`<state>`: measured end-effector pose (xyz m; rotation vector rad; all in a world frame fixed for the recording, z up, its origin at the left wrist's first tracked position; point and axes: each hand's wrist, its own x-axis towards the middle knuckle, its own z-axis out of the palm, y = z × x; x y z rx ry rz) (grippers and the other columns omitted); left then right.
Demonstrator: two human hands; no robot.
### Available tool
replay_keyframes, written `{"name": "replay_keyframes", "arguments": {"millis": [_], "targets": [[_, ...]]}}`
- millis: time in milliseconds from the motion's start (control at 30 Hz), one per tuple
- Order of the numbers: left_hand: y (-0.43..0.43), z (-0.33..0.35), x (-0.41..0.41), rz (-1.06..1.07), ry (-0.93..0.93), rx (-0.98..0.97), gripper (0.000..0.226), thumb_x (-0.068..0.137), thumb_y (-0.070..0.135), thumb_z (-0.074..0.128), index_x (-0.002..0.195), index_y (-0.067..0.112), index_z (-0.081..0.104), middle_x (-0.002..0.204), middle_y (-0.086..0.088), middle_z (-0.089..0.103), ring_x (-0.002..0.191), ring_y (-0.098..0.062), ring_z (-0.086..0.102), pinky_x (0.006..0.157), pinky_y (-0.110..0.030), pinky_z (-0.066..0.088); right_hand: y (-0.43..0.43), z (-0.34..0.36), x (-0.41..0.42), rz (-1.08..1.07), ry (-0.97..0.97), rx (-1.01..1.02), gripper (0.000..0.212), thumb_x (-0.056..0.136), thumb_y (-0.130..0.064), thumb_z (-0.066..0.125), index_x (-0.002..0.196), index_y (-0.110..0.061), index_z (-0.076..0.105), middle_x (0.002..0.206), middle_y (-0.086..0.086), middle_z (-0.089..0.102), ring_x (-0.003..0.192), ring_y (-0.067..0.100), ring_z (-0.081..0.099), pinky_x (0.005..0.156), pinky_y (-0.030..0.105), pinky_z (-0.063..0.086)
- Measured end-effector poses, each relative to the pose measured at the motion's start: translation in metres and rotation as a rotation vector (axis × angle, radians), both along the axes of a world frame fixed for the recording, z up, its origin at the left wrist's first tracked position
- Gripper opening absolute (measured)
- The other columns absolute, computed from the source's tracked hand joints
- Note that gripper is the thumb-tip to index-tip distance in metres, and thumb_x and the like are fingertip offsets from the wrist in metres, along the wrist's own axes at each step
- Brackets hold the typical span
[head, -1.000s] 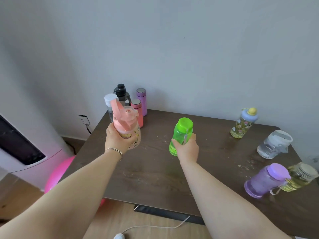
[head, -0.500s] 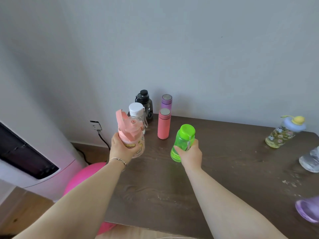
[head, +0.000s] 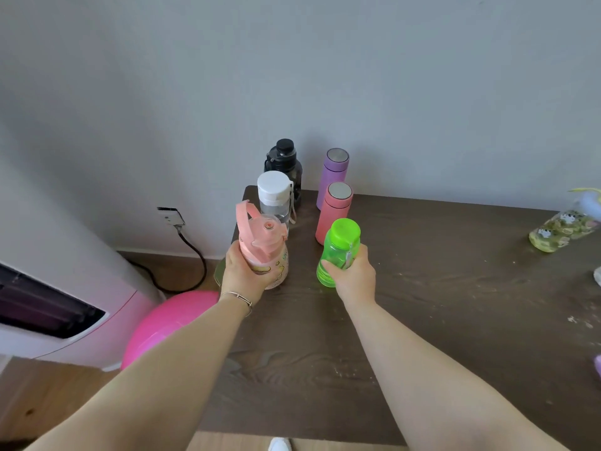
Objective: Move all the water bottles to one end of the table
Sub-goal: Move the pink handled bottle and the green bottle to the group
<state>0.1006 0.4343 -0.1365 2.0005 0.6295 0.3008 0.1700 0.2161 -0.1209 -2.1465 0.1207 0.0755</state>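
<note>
Head view: left hand (head: 242,271) clamped on pink bottle (head: 265,252), right hand (head: 353,276) on green bottle (head: 340,255), both low at counter (head: 455,288) left end beside four parked bottles (head: 305,193). Likely grouping there; floral bottle (head: 562,229) remains right.

My tabletop (head: 455,320) is dark brown wood grain, scuffed with pale specks toward the right. At its far left corner stand four bottles, all upright: a black bottle (head: 283,164) against the wall, a white-capped clear bottle (head: 275,200) just in front of it, a purple flask (head: 334,177) to their right, and a salmon flask (head: 333,213) nearer than that. Far right, a flowered clear bottle (head: 562,227) stands, partly cut off.
</note>
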Motion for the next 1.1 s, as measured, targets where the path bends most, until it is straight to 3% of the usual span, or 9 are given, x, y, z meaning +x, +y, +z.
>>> {"name": "replay_keyframes", "arguments": {"millis": [467,867,967,1100], "targets": [[0.005,-0.016,0.009,-0.061,0.03,0.005,0.094,0.057,0.044,0.088,0.133,0.024,0.037,0.13,0.006,0.046,0.108,-0.007,0.047,0.089,-0.027,0.043,0.007,-0.019,0.0,-0.043,-0.026,-0.018,0.065,0.068,-0.045,0.082,0.12,-0.029,0.046,0.097,-0.01,0.06,0.089,0.014,0.057,0.079,0.027,0.045],[-0.002,-0.014,-0.004,-0.061,0.175,0.089,0.119,0.062,0.043,0.089,0.153,0.016,0.017,0.151,-0.01,0.029,0.136,-0.027,0.032,0.11,-0.043,0.034,0.0,-0.017,-0.003,0.067,-0.026,-0.154,0.067,0.074,-0.037,0.081,0.127,-0.021,0.043,0.114,0.002,0.063,0.105,0.026,0.061,0.084,0.033,0.047],[-0.006,-0.01,-0.014,-0.079,0.25,0.191,0.114,0.071,0.044,0.083,0.155,0.012,0.012,0.157,-0.012,0.021,0.14,-0.032,0.028,0.11,-0.046,0.034,-0.007,-0.013,-0.004,0.13,-0.051,-0.225,0.063,0.074,-0.037,0.08,0.126,-0.021,0.046,0.117,0.001,0.061,0.107,0.025,0.06,0.083,0.034,0.048],[-0.01,-0.003,-0.024,-0.103,0.361,0.319,0.098,0.083,0.048,0.07,0.155,0.015,0.012,0.159,-0.011,0.018,0.14,-0.035,0.026,0.107,-0.051,0.036,-0.023,-0.011,-0.011,0.229,-0.055,-0.35,0.07,0.079,-0.041,0.074,0.136,-0.018,0.041,0.134,0.004,0.051,0.124,0.025,0.049,0.092,0.041,0.047]]}}
